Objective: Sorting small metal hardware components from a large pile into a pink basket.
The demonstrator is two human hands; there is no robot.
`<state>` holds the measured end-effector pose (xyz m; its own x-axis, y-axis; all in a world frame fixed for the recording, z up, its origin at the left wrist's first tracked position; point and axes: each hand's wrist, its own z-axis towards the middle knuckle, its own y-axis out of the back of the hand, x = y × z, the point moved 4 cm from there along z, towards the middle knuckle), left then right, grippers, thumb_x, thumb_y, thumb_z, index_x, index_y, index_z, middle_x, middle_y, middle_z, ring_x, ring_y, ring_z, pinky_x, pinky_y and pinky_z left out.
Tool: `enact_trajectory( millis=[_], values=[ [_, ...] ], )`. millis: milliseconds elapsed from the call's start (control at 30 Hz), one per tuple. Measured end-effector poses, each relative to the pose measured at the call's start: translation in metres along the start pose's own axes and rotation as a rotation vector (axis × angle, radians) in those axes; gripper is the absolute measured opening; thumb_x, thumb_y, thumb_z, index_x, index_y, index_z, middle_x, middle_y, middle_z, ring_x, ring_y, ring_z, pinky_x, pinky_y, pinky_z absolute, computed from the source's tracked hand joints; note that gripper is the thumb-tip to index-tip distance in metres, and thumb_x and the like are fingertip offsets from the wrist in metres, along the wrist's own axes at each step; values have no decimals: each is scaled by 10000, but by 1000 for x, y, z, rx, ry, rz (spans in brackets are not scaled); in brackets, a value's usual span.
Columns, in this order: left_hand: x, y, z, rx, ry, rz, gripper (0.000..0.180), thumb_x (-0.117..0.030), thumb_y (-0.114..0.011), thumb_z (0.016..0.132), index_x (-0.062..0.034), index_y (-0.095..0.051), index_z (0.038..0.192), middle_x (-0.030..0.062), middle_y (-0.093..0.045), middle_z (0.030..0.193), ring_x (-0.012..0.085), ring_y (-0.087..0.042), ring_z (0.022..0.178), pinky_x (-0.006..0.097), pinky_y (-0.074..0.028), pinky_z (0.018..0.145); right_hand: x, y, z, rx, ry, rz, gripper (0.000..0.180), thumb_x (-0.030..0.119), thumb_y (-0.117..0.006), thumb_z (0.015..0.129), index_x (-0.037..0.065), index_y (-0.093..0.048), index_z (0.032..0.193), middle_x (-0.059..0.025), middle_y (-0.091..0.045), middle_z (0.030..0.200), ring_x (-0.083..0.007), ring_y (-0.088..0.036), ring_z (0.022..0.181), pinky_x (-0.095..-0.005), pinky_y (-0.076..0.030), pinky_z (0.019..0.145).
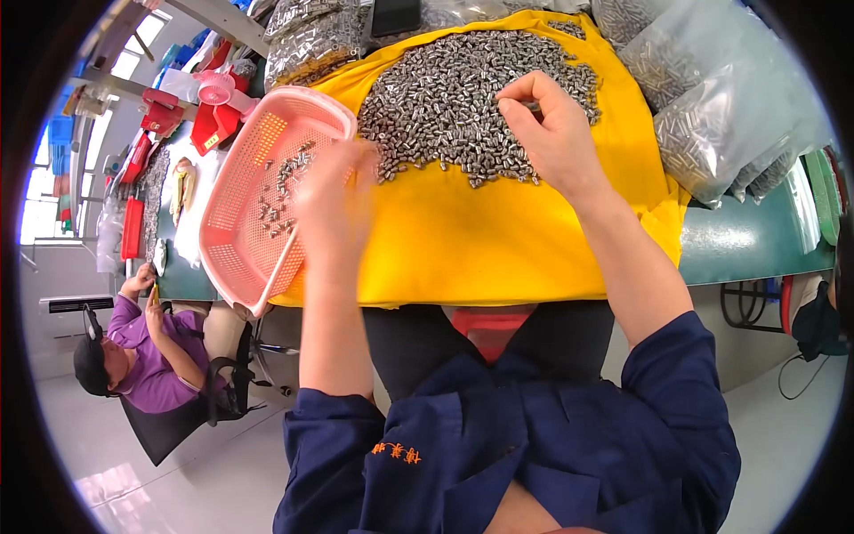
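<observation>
A heap of small shiny metal cylindrical parts (445, 98) is spread over a yellow cloth (480, 240) on the table. My right hand (560, 133) is over the heap's right side, thumb and forefinger tips pinched together; anything between them is too small to make out. Left of the heap stands a pink perforated plastic basket (233, 196), tilted in view. Several of the same metal parts (283, 191) lie scattered inside it. My left hand (336, 200) is above the basket's right rim, its fingers smeared by motion.
Clear bags of metal parts (712, 116) stand at the right, more bags (311, 40) at the back left. A dark phone (395, 16) lies at the far edge. Beyond the basket are a pink fan (218, 87) and red bins (213, 125). Another person (165, 356) sits at the left.
</observation>
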<state>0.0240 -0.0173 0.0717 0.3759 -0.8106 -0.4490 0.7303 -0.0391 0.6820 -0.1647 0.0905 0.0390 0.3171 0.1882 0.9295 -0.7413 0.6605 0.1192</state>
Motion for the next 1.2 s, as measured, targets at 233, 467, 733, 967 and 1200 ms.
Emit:
enact_trajectory(
  millis=[233,467,733,967,1200],
  values=[
    [-1,-71,-7,394,43,220,187,-217,-626,728,-37,-628,777,123,-596,743,302,-572,685,364,-457,625,2,-4,1,21,25,-9,51,75,-522,827,33,-524,855,56,-463,690,-2,-368,601,-158,-320,518],
    [2,-69,0,481,178,-103,104,-119,-617,736,-18,-614,760,97,-614,793,198,-604,688,280,-471,653,-2,-4,0,43,-4,2,89,97,-546,788,18,-535,828,-3,-548,689,-45,-456,578,-206,-403,525],
    [-3,-86,9,412,481,-1267,135,24,-608,745,-4,-581,874,34,-604,788,103,-581,720,216,-469,680,-4,-9,-1,137,-60,47,83,107,-544,787,28,-525,807,13,-511,671,-46,-433,584,-206,-382,519],
    [7,-95,1,464,563,-1343,194,5,-578,787,10,-565,981,88,-607,860,166,-602,770,268,-501,719,1,-14,-4,251,-97,19,84,97,-538,784,20,-524,812,-4,-534,687,-59,-478,605,-212,-408,542],
    [6,-96,-1,441,582,-1373,170,14,-548,807,19,-567,976,97,-610,875,184,-608,786,282,-504,743,5,-15,-5,248,-71,-41,85,82,-530,783,3,-521,814,-46,-587,732,-99,-586,675,-229,-465,598]
  ],
)
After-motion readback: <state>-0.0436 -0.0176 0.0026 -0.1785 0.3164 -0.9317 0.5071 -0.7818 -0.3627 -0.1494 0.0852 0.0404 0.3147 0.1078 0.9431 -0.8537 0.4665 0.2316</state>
